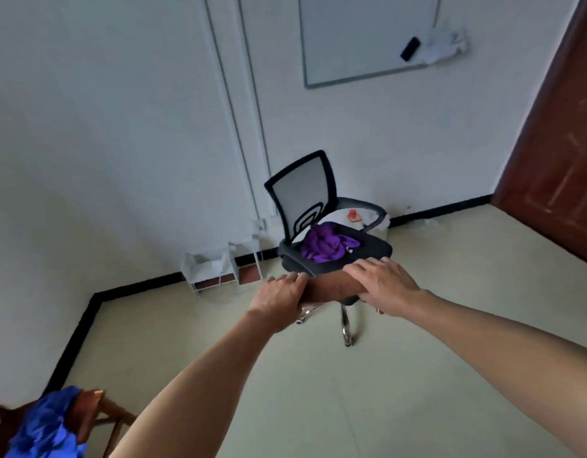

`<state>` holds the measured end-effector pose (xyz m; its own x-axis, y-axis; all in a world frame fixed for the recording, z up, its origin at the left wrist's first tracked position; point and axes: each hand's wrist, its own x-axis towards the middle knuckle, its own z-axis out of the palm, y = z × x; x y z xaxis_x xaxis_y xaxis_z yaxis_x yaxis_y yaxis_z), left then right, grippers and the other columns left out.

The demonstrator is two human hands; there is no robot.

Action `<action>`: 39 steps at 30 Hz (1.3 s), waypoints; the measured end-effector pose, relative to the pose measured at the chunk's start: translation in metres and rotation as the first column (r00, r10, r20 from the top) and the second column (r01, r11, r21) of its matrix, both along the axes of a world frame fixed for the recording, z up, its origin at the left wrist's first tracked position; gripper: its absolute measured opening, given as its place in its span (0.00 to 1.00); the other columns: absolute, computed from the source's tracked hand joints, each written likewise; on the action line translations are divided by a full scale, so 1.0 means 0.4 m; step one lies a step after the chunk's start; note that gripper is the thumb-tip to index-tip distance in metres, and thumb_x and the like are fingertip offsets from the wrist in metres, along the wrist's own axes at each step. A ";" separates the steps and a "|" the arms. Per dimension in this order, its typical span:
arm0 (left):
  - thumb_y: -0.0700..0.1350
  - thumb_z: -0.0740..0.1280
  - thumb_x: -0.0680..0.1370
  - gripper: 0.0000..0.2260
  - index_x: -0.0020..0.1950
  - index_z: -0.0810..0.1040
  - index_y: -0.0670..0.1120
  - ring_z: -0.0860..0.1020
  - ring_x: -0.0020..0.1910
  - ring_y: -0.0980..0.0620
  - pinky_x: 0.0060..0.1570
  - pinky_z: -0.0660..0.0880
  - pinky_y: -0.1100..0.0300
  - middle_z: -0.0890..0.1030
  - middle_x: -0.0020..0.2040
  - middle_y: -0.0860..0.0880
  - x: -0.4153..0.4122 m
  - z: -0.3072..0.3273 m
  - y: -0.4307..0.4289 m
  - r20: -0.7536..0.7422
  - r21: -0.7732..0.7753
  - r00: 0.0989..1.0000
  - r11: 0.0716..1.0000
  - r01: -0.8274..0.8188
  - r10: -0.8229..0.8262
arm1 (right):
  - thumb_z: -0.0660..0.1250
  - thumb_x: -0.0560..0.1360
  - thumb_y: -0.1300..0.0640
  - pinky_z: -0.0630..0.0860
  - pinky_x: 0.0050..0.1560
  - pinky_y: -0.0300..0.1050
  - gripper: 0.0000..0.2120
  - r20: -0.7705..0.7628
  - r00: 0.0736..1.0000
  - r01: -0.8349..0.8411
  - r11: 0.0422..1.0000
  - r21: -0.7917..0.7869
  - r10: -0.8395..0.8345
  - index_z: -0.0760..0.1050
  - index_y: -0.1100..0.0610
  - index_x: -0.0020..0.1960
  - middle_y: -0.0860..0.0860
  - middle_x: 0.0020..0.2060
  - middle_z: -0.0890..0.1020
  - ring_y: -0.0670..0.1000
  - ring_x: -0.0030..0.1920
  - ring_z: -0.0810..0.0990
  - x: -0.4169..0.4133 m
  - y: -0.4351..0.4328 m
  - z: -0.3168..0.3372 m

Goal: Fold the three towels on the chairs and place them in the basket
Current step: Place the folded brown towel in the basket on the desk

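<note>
**A:** Where's the brown towel (pixel 328 287)?

**B:** Held in the air just in front of the office chair (pixel 318 193). The left hand (pixel 278 299) has its fingers curled round one end. The right hand (pixel 384 285) is bent over the other end, thumb hidden.

**A:** How will it handle?

**B:** Soft, light and floppy, I'd judge. Keep a grip on both ends so the fold doesn't sag open.

**A:** The others?

**B:** The purple towel (pixel 325 242) is bunched on the office chair's seat. The blue towel (pixel 47 424) is on a wooden chair (pixel 90 414), well left of the office chair.

**A:** Any writing?

**B:** None readable. The label on the bottle (pixel 353 215) behind the office chair is too small.
</note>
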<state>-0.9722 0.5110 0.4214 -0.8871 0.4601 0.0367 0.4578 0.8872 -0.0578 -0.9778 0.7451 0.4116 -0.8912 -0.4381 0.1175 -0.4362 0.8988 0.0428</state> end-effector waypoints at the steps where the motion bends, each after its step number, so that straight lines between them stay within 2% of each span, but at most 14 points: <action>1: 0.44 0.62 0.74 0.20 0.66 0.66 0.47 0.74 0.60 0.43 0.55 0.69 0.52 0.75 0.61 0.46 -0.037 0.004 0.027 -0.011 -0.010 0.999 1.000 0.030 -0.030 | 0.67 0.73 0.53 0.69 0.56 0.48 0.23 -0.006 1.000 0.031 1.000 -0.005 -0.031 0.67 0.52 0.66 0.49 0.60 0.76 0.53 0.60 0.75 -0.019 0.028 0.008; 7: 0.45 0.63 0.73 0.19 0.64 0.68 0.47 0.76 0.58 0.44 0.55 0.70 0.51 0.76 0.59 0.47 -0.347 0.044 0.377 -0.028 -0.023 0.934 0.935 0.355 -0.355 | 0.66 0.74 0.54 0.72 0.53 0.50 0.19 -0.055 0.946 0.319 0.948 -0.016 -0.319 0.69 0.53 0.64 0.51 0.56 0.78 0.55 0.55 0.77 -0.113 0.349 0.039; 9: 0.45 0.63 0.73 0.19 0.64 0.68 0.46 0.76 0.57 0.44 0.52 0.71 0.52 0.76 0.58 0.47 -0.403 0.038 0.563 -0.011 -0.046 0.866 0.866 0.498 -0.499 | 0.67 0.73 0.53 0.73 0.52 0.51 0.19 -0.055 0.896 0.440 0.898 -0.020 -0.440 0.70 0.54 0.62 0.52 0.54 0.79 0.55 0.53 0.78 -0.099 0.500 0.028; 12: 0.45 0.62 0.75 0.17 0.64 0.66 0.47 0.76 0.55 0.45 0.48 0.68 0.54 0.75 0.57 0.47 -0.442 0.019 0.797 0.008 -0.052 0.783 0.782 0.621 -0.622 | 0.69 0.71 0.53 0.75 0.49 0.50 0.20 -0.072 0.819 0.571 0.821 -0.007 -0.570 0.73 0.53 0.61 0.51 0.52 0.81 0.54 0.49 0.80 -0.065 0.690 0.005; 16: 0.45 0.62 0.75 0.17 0.64 0.67 0.48 0.76 0.54 0.46 0.52 0.71 0.52 0.76 0.56 0.48 -0.466 -0.018 1.141 0.010 -0.031 0.669 0.669 0.743 -0.743 | 0.70 0.70 0.54 0.77 0.45 0.50 0.19 -0.082 0.718 0.692 0.721 -0.014 -0.691 0.75 0.54 0.59 0.52 0.49 0.83 0.55 0.44 0.82 -0.018 0.977 -0.038; 22: 0.46 0.63 0.75 0.16 0.63 0.68 0.49 0.77 0.51 0.47 0.50 0.71 0.54 0.77 0.55 0.49 -0.461 -0.041 1.574 0.020 -0.016 0.571 0.571 0.821 -0.821 | 0.68 0.73 0.52 0.75 0.51 0.50 0.19 -0.042 0.620 0.783 0.621 -0.028 -0.783 0.73 0.53 0.62 0.52 0.53 0.82 0.55 0.49 0.81 0.033 1.348 -0.056; 29: 0.46 0.64 0.75 0.15 0.62 0.69 0.49 0.77 0.49 0.48 0.49 0.73 0.54 0.77 0.53 0.49 -0.462 -0.003 2.023 0.004 0.000 0.464 0.464 0.886 -0.886 | 0.70 0.71 0.52 0.77 0.50 0.50 0.19 -0.069 0.529 0.848 0.531 -0.007 -0.846 0.74 0.53 0.60 0.51 0.50 0.82 0.54 0.48 0.81 0.073 1.749 -0.016; 34: 0.45 0.63 0.75 0.15 0.61 0.69 0.47 0.76 0.49 0.46 0.47 0.71 0.54 0.77 0.54 0.48 -0.493 -0.004 2.326 -0.030 -0.014 0.376 0.376 0.926 -0.926 | 0.74 0.65 0.52 0.77 0.40 0.47 0.21 -0.109 0.441 0.897 0.443 0.009 -0.891 0.76 0.53 0.56 0.50 0.45 0.83 0.53 0.41 0.82 0.075 2.004 -0.037; 39: 0.46 0.64 0.76 0.15 0.61 0.70 0.47 0.77 0.48 0.46 0.47 0.71 0.55 0.78 0.53 0.48 -0.551 -0.019 2.641 -0.052 0.010 0.270 0.269 0.963 -0.962 | 0.71 0.67 0.52 0.78 0.44 0.49 0.19 -0.130 0.368 0.928 0.373 -0.015 -0.921 0.75 0.52 0.57 0.49 0.47 0.83 0.53 0.45 0.82 0.034 2.291 -0.050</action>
